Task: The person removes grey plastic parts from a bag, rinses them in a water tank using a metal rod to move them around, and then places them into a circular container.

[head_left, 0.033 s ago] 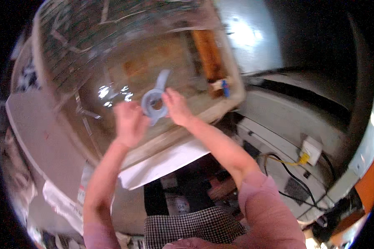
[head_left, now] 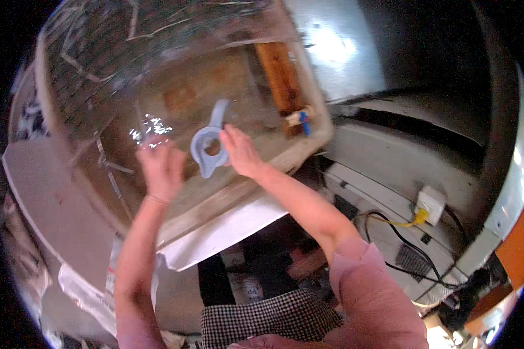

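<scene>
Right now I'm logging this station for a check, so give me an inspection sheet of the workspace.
Surface: worn wooden tray, wet shine.
Job's things: pale blue plastic ring piece over the tray.
Clutter: small blue-and-tan bit at the tray's corner.
Hands: right hand holds the ring piece; left hand open beside it.
Cables: yellow plug in a white wall socket; black cord below.
Surroundings: white sheet, checked cloth.

two hands (head_left: 201, 160), one blue tape dispenser (head_left: 208, 145)

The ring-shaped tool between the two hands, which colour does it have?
The ring-shaped tool is pale blue-grey, seen best in the head view.
</scene>
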Demonstrator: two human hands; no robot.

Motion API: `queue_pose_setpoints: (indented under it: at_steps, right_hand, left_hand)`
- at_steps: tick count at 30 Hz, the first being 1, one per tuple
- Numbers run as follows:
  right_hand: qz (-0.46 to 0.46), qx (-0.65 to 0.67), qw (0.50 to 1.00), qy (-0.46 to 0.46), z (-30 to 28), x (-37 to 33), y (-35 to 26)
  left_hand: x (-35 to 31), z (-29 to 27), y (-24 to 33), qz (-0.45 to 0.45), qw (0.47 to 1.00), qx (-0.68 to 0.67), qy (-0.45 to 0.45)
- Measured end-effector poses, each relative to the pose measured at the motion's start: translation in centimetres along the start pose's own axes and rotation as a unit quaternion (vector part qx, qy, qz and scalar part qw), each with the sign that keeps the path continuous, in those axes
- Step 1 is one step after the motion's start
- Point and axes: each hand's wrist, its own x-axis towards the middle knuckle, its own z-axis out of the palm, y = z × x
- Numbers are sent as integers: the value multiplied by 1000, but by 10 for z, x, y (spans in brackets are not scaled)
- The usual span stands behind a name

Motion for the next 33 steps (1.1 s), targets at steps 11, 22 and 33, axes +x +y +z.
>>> queue_pose_setpoints:
  at_steps: [11, 22, 33]
  right_hand:
    - [69, 128, 987, -69, 12, 77, 0]
    - [25, 136, 989, 44, 122, 199, -23]
    - [-150, -303, 935, 101, 124, 173, -44]
  left_hand:
    - [-8, 12, -137, -232, 859, 386, -242]
    - [-91, 19, -174, -231, 890, 256, -299]
    - [-67, -14, -116, -88, 959, 256, -88]
